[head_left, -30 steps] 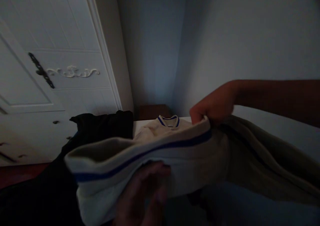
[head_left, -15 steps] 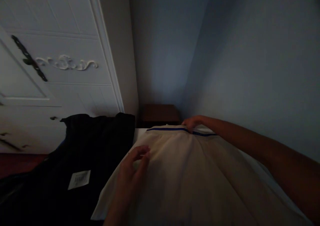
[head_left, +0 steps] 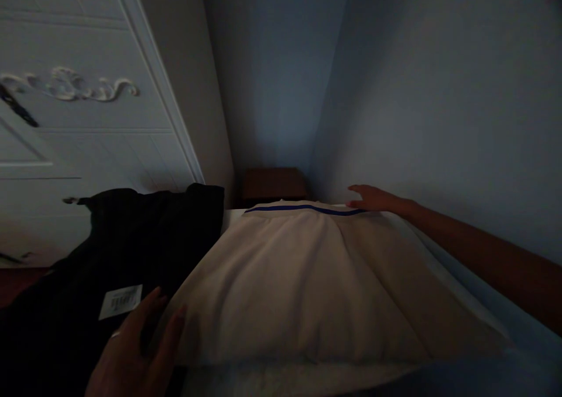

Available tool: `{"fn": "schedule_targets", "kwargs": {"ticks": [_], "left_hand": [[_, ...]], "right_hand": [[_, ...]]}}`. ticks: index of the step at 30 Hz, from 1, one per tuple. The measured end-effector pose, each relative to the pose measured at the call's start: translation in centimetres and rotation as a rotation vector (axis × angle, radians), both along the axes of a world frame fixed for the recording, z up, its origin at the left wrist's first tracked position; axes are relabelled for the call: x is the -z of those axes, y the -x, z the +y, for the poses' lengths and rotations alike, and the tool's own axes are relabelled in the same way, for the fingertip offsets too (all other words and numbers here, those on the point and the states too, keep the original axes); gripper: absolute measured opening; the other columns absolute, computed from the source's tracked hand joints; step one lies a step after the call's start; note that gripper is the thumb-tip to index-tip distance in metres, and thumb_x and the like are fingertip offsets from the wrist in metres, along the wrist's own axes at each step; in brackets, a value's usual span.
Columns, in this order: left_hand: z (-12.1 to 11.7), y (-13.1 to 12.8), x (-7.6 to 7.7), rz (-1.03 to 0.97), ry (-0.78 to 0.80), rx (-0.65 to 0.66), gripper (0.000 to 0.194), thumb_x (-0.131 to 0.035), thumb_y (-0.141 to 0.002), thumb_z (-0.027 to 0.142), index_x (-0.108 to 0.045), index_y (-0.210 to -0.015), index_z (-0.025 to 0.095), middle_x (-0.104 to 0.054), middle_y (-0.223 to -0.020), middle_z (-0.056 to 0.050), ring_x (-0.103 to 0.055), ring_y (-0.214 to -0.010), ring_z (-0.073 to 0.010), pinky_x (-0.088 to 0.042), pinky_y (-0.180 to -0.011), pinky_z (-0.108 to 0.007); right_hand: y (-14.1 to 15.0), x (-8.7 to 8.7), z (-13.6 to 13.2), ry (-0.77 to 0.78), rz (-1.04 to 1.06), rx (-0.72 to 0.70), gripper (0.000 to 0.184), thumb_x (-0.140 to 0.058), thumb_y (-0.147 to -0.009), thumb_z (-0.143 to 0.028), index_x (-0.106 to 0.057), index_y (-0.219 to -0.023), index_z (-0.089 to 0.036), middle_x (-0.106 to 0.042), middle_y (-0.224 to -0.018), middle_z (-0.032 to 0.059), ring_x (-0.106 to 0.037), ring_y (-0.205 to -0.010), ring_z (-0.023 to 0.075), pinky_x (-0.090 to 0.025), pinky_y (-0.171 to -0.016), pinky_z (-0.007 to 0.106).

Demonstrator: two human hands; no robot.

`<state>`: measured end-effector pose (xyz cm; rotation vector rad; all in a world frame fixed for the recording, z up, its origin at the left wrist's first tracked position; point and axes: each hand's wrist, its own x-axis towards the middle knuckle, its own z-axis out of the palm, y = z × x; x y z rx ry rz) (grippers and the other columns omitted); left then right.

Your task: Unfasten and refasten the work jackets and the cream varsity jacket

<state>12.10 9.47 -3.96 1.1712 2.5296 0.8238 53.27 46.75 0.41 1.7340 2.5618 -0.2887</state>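
A cream shirt (head_left: 302, 280) with a blue stripe along its far edge lies folded and flat on a white surface in dim light. My right hand (head_left: 373, 199) rests at the shirt's far right corner, fingers stretched out flat. At the near left edge of the shirt my left hand (head_left: 136, 350) lies with fingers extended, touching the fabric's side and holding nothing. A black garment (head_left: 132, 245) with a white label (head_left: 120, 301) lies just left of the shirt.
A white panelled door (head_left: 88, 122) with a carved scroll stands at the left. A dark wooden piece of furniture (head_left: 272, 183) sits in the far corner. A plain wall (head_left: 439, 92) runs along the right side.
The shirt went from held up in both hands to laid flat. My left hand has slid back to its near left edge, and my right hand has moved right along the far edge.
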Motion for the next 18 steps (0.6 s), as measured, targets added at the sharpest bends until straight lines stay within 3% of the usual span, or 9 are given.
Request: {"fn": "schedule_targets", "kwargs": {"ticks": [3,5,7,10,13,18], "left_hand": [[0.0,0.7,0.0,-0.089,0.036,-0.005,0.074,-0.042,-0.081,0.074,-0.053,-0.133,0.021,-0.061,-0.134,-0.015,-0.057,-0.124,-0.0405,-0.045,-0.105,-0.056],[0.6,0.7,-0.7,-0.087,0.044,-0.001,0.078,-0.045,-0.077,0.074,-0.059,-0.127,0.017,-0.064,-0.128,-0.019,-0.060,-0.118,-0.0429,-0.047,-0.102,-0.057],[1.0,0.4,-1.6,-0.079,0.073,0.006,0.074,-0.050,-0.073,0.071,-0.066,-0.119,0.015,-0.069,-0.120,-0.019,-0.064,-0.110,-0.0438,-0.050,-0.096,-0.057],[0.9,0.0,-2.7,-0.101,0.087,0.012,0.059,-0.054,-0.073,0.064,-0.072,-0.105,0.018,-0.075,-0.102,-0.014,-0.069,-0.097,-0.0397,-0.055,-0.084,-0.050],[-0.2,-0.1,-2.5,-0.130,0.056,0.049,0.052,-0.057,-0.076,0.061,-0.072,-0.104,0.019,-0.076,-0.094,-0.009,-0.070,-0.094,-0.0354,-0.055,-0.079,-0.042],[-0.4,0.5,-2.1,-0.021,0.155,0.197,0.054,-0.056,-0.074,0.059,-0.071,-0.108,0.020,-0.076,-0.086,-0.008,-0.071,-0.081,-0.0334,-0.054,-0.072,-0.041]], "right_hand": [[-3.9,0.3,-1.5,0.123,0.034,0.234,0.079,-0.068,-0.080,-0.049,-0.051,-0.139,0.000,-0.051,-0.140,0.0300,-0.053,-0.128,0.0408,-0.045,-0.105,0.047],[-5.7,0.6,-2.8,0.282,0.152,0.343,0.074,-0.069,-0.078,-0.053,-0.057,-0.134,-0.006,-0.060,-0.130,0.0275,-0.063,-0.112,0.0391,-0.056,-0.087,0.046],[-6.9,0.8,-3.8,0.371,0.321,0.384,0.071,-0.071,-0.076,-0.055,-0.061,-0.128,-0.008,-0.066,-0.121,0.0238,-0.068,-0.101,0.0344,-0.058,-0.074,0.039],[-7.9,0.9,-4.5,0.321,0.570,0.363,0.062,-0.073,-0.073,-0.048,-0.065,-0.120,-0.007,-0.069,-0.117,0.0197,-0.069,-0.100,0.0278,-0.057,-0.076,0.030],[-8.4,1.1,-4.1,0.240,0.700,0.399,0.054,-0.068,-0.078,-0.041,-0.066,-0.119,-0.006,-0.069,-0.119,0.0198,-0.068,-0.103,0.0275,-0.056,-0.081,0.031],[-8.1,3.1,-2.9,0.031,0.498,0.478,0.038,-0.061,-0.082,-0.035,-0.071,-0.110,-0.012,-0.070,-0.114,0.0188,-0.064,-0.112,0.0337,-0.051,-0.095,0.041]]}}
